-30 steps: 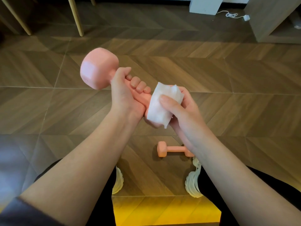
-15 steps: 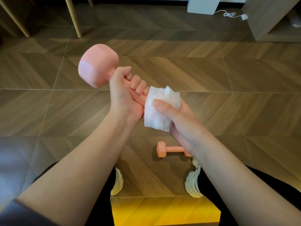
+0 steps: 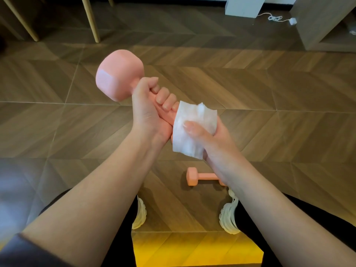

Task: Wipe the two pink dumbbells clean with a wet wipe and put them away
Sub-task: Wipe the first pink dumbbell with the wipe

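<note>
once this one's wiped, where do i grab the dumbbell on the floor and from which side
Take the floor dumbbell by its thin middle bar, reaching down from above. It lies flat, bar running left to right, and the wider head probably keeps the bar off the floor for fingers to curl under.

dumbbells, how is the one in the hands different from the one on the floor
The held dumbbell is up in the air, tilted, gripped at its bar by the left hand; the floor dumbbell lies flat, untouched. The held dumbbell has its near end covered by the wipe in the right hand; the floor dumbbell is bare. Both are pink.
</note>
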`<state>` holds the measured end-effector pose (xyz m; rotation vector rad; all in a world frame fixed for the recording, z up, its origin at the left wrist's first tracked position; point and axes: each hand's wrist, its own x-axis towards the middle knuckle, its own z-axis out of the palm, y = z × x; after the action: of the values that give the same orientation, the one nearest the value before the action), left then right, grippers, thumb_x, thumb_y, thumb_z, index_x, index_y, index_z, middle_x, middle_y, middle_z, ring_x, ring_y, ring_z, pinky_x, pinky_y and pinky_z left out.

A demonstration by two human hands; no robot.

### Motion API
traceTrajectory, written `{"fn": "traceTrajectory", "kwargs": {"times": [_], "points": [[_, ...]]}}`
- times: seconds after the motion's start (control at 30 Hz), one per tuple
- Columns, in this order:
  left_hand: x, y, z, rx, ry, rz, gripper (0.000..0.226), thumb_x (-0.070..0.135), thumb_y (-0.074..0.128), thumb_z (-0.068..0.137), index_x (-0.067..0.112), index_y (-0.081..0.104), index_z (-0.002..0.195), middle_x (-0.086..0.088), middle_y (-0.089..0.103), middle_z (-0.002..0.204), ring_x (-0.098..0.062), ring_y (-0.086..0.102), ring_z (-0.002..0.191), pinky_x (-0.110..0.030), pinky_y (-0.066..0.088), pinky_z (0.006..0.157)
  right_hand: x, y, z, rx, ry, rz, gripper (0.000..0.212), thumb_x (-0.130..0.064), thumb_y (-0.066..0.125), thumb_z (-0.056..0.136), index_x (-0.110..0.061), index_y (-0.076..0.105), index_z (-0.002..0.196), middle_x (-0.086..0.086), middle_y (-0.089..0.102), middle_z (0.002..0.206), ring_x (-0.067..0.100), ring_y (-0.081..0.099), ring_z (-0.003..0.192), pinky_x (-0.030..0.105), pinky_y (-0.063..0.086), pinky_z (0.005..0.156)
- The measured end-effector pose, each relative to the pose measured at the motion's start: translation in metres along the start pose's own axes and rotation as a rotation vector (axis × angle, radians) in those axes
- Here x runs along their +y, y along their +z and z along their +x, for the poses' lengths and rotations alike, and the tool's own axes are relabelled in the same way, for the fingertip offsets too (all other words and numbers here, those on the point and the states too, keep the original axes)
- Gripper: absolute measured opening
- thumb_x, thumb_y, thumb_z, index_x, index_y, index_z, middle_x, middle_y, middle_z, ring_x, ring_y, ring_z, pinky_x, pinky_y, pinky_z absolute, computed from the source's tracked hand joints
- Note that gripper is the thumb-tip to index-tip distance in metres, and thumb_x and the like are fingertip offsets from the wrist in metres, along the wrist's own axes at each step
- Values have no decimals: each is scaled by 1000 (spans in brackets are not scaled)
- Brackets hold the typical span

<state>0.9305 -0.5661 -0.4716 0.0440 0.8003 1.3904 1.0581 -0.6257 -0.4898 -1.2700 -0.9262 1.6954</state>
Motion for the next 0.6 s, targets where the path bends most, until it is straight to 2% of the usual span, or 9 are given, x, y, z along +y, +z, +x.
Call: {"fn": "traceTrajectory", "kwargs": {"times": [0.1,0.17,0.23,0.3,0.4,0.43,0.5,0.6], "points": [[-4,3,0,-10,4,57,34,15,43,90,20,29,60,5,22,45,-12,20,39,-24,28,40,0,5,1,96,36,80,50,-43,65,81,-13,60,120,22,68,117,34,68,100,65,50,90],[-7,4,1,-8,5,79,33,14,43,90,20,30,60,5,22,46,-12,20,39,-24,27,41,2,2,3,134,68,136,37,-44,59,92,-15,63,115,21,70,111,35,67,99,71,47,92],[-6,2,2,-15,5,85,34,15,44,90,20,31,60,6,22,46,-12,21,39,-24,27,41,3,-6,4,95,99,232,28,-42,55,96,-19,63,111,9,73,102,26,68,95,66,49,94],[-6,0,2,-49,-2,73,34,15,44,90,20,32,59,6,23,45,-12,22,38,-24,27,41,2,-14,3,-60,152,332,34,-42,59,92,-18,62,116,7,72,106,24,66,99,55,54,90],[-6,-2,0,-92,6,76,34,16,45,91,19,33,59,5,25,44,-12,24,37,-24,29,41,3,-19,-1,-224,296,418,58,-42,62,87,-10,51,135,22,61,123,43,60,111,52,58,84],[-6,-2,0,-85,12,88,34,17,46,91,19,34,60,5,27,45,-12,26,38,-24,31,41,3,-18,-1,-238,308,438,62,-40,62,86,-10,49,138,24,59,126,45,59,112,52,58,83],[-6,0,1,-46,8,97,31,19,51,92,18,37,64,4,31,49,-12,32,41,-23,35,45,4,-17,0,-205,243,391,62,-35,64,85,-10,48,139,20,61,126,38,62,111,52,58,85],[-8,0,2,22,-20,79,31,20,55,93,19,35,68,5,31,50,-11,31,42,-22,36,44,3,-17,2,-84,102,140,62,-27,72,76,-18,52,134,5,69,121,21,68,109,49,54,95]]}}
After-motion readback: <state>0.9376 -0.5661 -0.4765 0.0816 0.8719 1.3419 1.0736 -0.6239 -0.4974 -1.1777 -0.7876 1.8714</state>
